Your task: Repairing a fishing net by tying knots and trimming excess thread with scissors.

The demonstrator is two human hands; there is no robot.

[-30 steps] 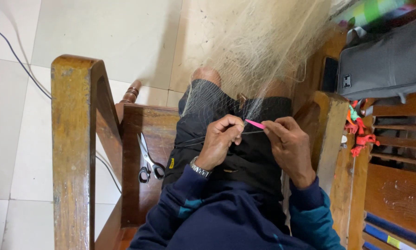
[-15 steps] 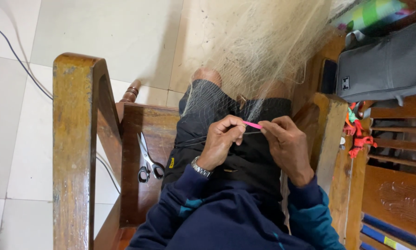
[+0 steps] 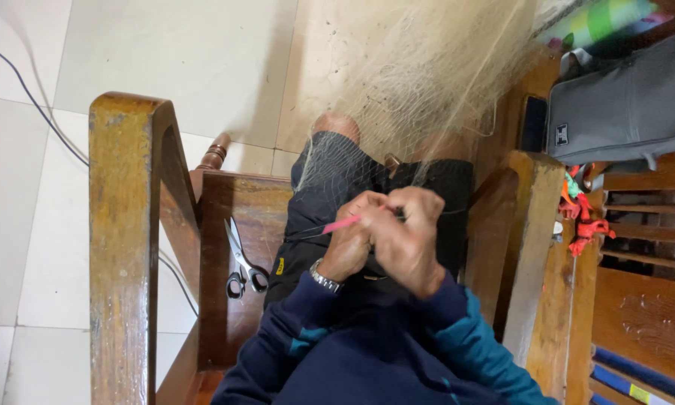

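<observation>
left hand (image 3: 352, 247) pinching pink netting needle (image 3: 342, 223) | right hand (image 3: 408, 232) gripping fishing net (image 3: 427, 90) (keep mesh taut) | scissors (image 3: 241, 259) nearby

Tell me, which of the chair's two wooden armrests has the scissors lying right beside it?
The left armrest. The scissors lie on the seat just inside it, while the right armrest has only red plastic bits beyond it.

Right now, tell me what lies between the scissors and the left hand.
In the head view, scissors and left hand are separated by bare wooden seat and the dark-clothed thigh.
</observation>
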